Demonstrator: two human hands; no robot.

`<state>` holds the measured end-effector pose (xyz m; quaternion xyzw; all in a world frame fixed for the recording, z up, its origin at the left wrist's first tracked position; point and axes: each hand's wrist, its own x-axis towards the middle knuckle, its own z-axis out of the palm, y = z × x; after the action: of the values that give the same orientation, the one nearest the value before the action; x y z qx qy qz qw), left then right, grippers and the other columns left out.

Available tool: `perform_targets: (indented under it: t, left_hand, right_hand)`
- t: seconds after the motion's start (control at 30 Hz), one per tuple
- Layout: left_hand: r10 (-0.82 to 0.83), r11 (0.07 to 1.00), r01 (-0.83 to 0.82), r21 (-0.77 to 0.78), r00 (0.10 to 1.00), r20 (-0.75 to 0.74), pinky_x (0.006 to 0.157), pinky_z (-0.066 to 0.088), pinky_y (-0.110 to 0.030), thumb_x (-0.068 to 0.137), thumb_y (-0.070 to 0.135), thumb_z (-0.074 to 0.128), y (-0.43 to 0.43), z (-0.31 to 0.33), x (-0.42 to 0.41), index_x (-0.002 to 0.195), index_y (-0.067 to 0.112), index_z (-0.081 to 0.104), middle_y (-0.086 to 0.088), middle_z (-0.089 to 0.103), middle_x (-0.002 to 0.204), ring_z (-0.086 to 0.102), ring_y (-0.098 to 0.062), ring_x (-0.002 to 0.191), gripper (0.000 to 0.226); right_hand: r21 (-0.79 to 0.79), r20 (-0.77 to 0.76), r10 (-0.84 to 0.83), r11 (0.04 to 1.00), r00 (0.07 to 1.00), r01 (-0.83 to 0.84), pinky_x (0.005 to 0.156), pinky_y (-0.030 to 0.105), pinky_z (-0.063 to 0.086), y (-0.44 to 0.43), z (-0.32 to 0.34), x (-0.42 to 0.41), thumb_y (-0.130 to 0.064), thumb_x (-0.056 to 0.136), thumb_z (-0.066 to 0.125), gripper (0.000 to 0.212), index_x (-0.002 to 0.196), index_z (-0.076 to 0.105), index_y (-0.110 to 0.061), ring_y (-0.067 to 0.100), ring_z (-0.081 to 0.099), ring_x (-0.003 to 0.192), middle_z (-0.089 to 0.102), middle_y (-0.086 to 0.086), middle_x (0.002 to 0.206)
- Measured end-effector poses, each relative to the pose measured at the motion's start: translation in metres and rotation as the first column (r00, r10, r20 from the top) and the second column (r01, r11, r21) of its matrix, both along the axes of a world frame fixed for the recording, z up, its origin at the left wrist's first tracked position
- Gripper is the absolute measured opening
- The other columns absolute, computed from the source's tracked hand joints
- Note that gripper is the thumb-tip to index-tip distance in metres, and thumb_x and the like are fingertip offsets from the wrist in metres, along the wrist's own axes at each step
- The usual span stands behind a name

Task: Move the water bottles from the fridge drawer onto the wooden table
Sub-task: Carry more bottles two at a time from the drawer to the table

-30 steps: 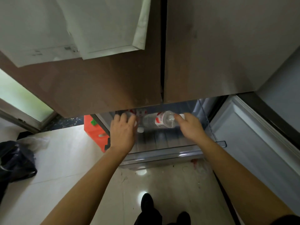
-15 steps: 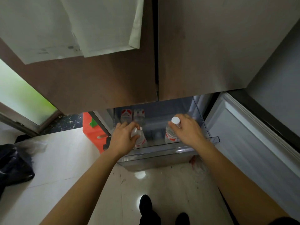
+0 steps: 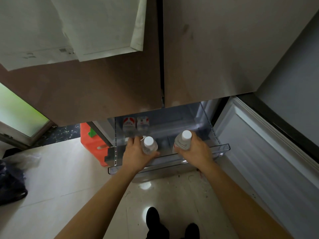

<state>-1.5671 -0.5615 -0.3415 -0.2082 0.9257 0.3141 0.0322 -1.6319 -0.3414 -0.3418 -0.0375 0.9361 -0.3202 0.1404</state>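
Both hands are closed around water bottles over the pulled-out fridge drawer [image 3: 223,147]. The left hand [image 3: 135,156] grips a clear bottle [image 3: 150,147] round its body, thumb on the near side and fingers curled behind it, white cap pointing up towards the camera. The right hand [image 3: 197,151] wraps a second bottle [image 3: 182,144] the same way; its white cap stands a little higher, and a red and white label shows just under the neck. Both bottles stand roughly upright inside the outline of the transparent drawer, near its front wall and well apart from each other; whether their bases rest on the drawer floor cannot be told. At the back left corner of the drawer two more bottles [image 3: 128,124] with red and white labels stand side by side, touching or nearly so. Above the drawer the two brown upper fridge doors [image 3: 215,57] are closed, with white sheets [image 3: 96,26] hanging on the left one. The lower door [image 3: 259,161] is swung open to the right. An orange plastic object [image 3: 89,143] sits on the pale tiled floor [image 3: 51,178] just left of the fridge, a dark bag [image 3: 10,183] lies at the far left, and the person's black shoes [image 3: 152,215] show at the bottom edge.
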Motion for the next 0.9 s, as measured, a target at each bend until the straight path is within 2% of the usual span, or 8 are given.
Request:
perform_targets:
  t: [0.13,0.27,0.4,0.53,0.63,0.7,0.8,0.9]
  left_hand:
    - [0.132,0.986,-0.133,0.098,0.991,0.022,0.094,0.05,-0.04,0.065,0.046,0.086,0.002,-0.01,-0.002,0.128,0.015,0.047,-0.01,0.054,0.13,0.059,-0.03,0.112,0.08]
    - [0.205,0.967,-0.196,0.162,0.978,-0.036,0.087,0.053,-0.038,0.066,0.041,0.087,-0.005,-0.013,-0.003,0.118,0.015,0.051,-0.009,0.066,0.116,0.063,-0.029,0.104,0.069]
    - [0.257,0.944,-0.222,0.244,0.959,-0.118,0.085,0.054,-0.039,0.06,0.04,0.091,-0.011,-0.008,0.004,0.117,0.017,0.056,-0.004,0.069,0.11,0.065,-0.025,0.101,0.071]
    - [0.309,0.928,-0.227,0.295,0.911,-0.273,0.09,0.048,-0.028,0.064,0.041,0.089,-0.011,0.022,0.02,0.124,0.029,0.048,0.008,0.063,0.115,0.061,-0.016,0.106,0.073]
    - [0.376,0.908,-0.25,0.335,0.839,-0.394,0.093,0.045,-0.025,0.068,0.043,0.086,-0.007,0.056,0.045,0.126,0.048,0.031,0.022,0.05,0.122,0.053,-0.008,0.112,0.08]
    - [0.459,0.881,-0.323,0.345,0.76,-0.46,0.096,0.05,-0.03,0.07,0.041,0.086,-0.004,0.079,0.071,0.127,0.052,0.032,0.025,0.051,0.121,0.055,-0.006,0.111,0.079]
    - [0.552,0.834,-0.438,0.337,0.631,-0.545,0.089,0.057,-0.033,0.073,0.033,0.085,0.002,0.104,0.118,0.132,0.025,0.042,0.012,0.06,0.117,0.062,-0.013,0.105,0.073]
    - [0.608,0.766,-0.577,0.285,0.503,-0.614,0.085,0.053,-0.025,0.075,0.031,0.084,0.009,0.119,0.175,0.134,0.021,0.045,0.008,0.061,0.124,0.06,-0.01,0.105,0.071]
  right_hand:
    - [-0.016,0.002,-0.043,0.999,0.999,0.043,0.093,0.044,0.053,-0.005,-0.002,0.001,-0.057,0.077,0.075,0.079,0.14,0.037,-0.029,0.027,0.061,0.114,0.063,0.002,0.127]
    - [-0.051,-0.009,-0.054,0.997,0.998,0.054,0.093,0.045,0.053,-0.01,-0.001,0.001,-0.051,0.078,0.078,0.077,0.138,0.036,-0.028,0.028,0.06,0.114,0.062,0.003,0.128]
    - [-0.101,-0.038,0.014,0.995,0.999,-0.018,0.088,0.039,0.054,-0.017,0.007,0.001,-0.043,0.08,0.079,0.076,0.135,0.029,-0.032,0.026,0.061,0.113,0.061,0.005,0.129]
    - [-0.164,-0.13,0.118,0.977,0.984,-0.139,0.088,0.037,0.054,-0.028,0.026,0.006,-0.044,0.082,0.077,0.072,0.137,0.031,-0.034,0.022,0.06,0.115,0.06,0.003,0.132]
    - [-0.181,-0.251,0.25,0.937,0.935,-0.299,0.087,0.034,0.051,-0.04,0.044,0.014,-0.044,0.083,0.076,0.071,0.139,0.034,-0.035,0.021,0.057,0.116,0.058,0.002,0.132]
    - [-0.214,-0.349,0.326,0.885,0.878,-0.414,0.089,0.032,0.049,-0.051,0.057,0.023,-0.043,0.085,0.075,0.069,0.142,0.037,-0.032,0.019,0.056,0.117,0.057,0.0,0.134]
    - [-0.283,-0.486,0.385,0.78,0.785,-0.558,0.097,0.04,0.05,-0.073,0.073,0.042,-0.04,0.086,0.075,0.065,0.141,0.042,-0.027,0.019,0.054,0.123,0.054,-0.001,0.14]
    - [-0.293,-0.568,0.46,0.662,0.683,-0.69,0.103,0.045,0.047,-0.101,0.084,0.072,-0.04,0.087,0.074,0.067,0.142,0.037,-0.03,0.023,0.052,0.128,0.051,0.001,0.145]
